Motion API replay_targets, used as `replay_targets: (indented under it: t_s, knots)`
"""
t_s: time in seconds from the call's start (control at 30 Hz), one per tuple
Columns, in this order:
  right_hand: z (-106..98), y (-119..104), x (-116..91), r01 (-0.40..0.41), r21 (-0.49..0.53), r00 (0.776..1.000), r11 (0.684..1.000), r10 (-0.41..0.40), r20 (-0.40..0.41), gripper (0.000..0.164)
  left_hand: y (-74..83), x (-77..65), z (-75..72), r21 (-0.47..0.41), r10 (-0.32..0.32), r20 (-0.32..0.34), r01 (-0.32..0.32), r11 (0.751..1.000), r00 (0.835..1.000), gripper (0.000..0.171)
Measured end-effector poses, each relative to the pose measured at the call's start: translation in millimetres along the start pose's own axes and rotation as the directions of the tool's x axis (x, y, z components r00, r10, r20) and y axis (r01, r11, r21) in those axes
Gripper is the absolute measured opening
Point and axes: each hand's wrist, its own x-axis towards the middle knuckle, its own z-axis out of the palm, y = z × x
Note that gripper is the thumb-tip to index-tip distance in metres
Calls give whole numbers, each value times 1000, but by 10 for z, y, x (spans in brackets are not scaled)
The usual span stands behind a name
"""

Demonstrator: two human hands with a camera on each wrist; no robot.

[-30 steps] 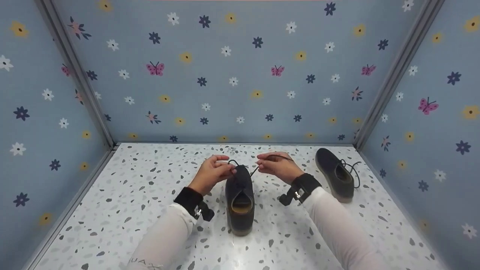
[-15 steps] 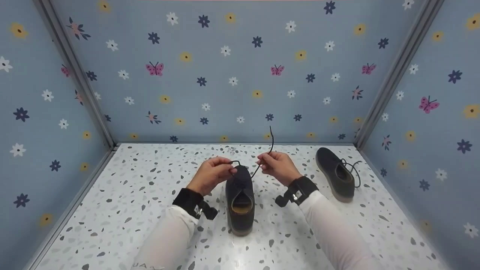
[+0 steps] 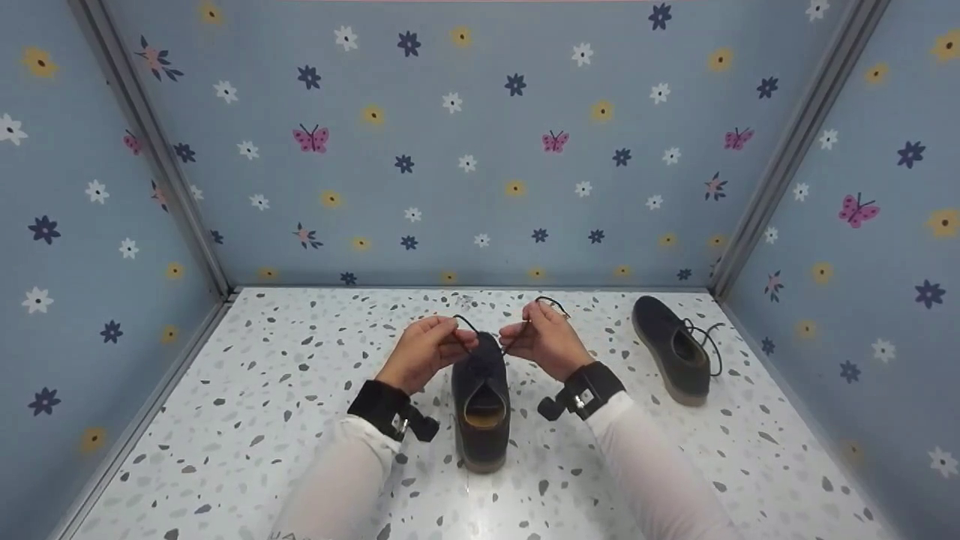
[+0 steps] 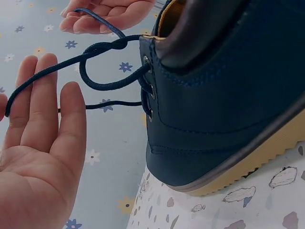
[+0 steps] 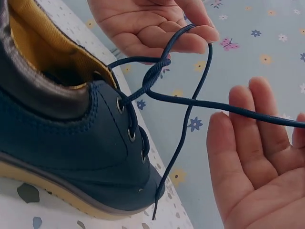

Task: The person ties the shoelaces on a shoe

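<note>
A dark blue lace-up shoe (image 3: 482, 446) stands on the speckled surface between both hands, toe pointing away. Its shoelace (image 4: 102, 46) is crossed and twisted into a loose knot above the eyelets, clearest in the two wrist views. My left hand (image 3: 424, 352) pinches one lace end, left of the toe. On the other side my right hand (image 3: 551, 343) holds the other end between thumb and index finger. In the right wrist view this lace (image 5: 219, 106) runs taut across the fingers, the thumb being mostly out of frame. A loose tail hangs from the left hand.
A second dark shoe (image 3: 670, 351) lies to the right, its laces trailing off its right side. Blue flower-printed panels (image 3: 465, 202) close in the back and both sides of the white speckled tabletop (image 3: 300, 420).
My right hand has come left and lower, nearer the toe, and its lace end, which stood upright, now droops over the hand. The left hand has shifted slightly; both shoes stay put.
</note>
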Motion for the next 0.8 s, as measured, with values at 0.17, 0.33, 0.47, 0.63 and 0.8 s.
replay_targets:
  t_s: [0.17, 0.33, 0.47, 0.63, 0.8]
  knots:
    - [26, -2, -17, 0, 43, 1000, 999, 0, 18, 31, -4, -6, -2, -11, 11, -2, -11, 1000, 1000, 21]
    - [73, 14, -39, 27, 126, 999, 992, -31, 32, 31, -13, -25, -14, -36, 32, -3, -32, 999, 999, 23]
    - [128, 35, -52, 51, 175, 999, 983, -52, 1, 31, -15, -58, -11, -68, 47, -28, -49, 997, 999, 22]
    - [135, 80, -63, 81, 213, 996, 974, -74, -41, 30, -40, -87, -1, -116, 63, -49, -68, 991, 997, 19]
    - [128, 125, -83, 90, 263, 996, 961, -82, -42, 31, -79, -123, -10, -178, 79, -76, -91, 980, 994, 17]
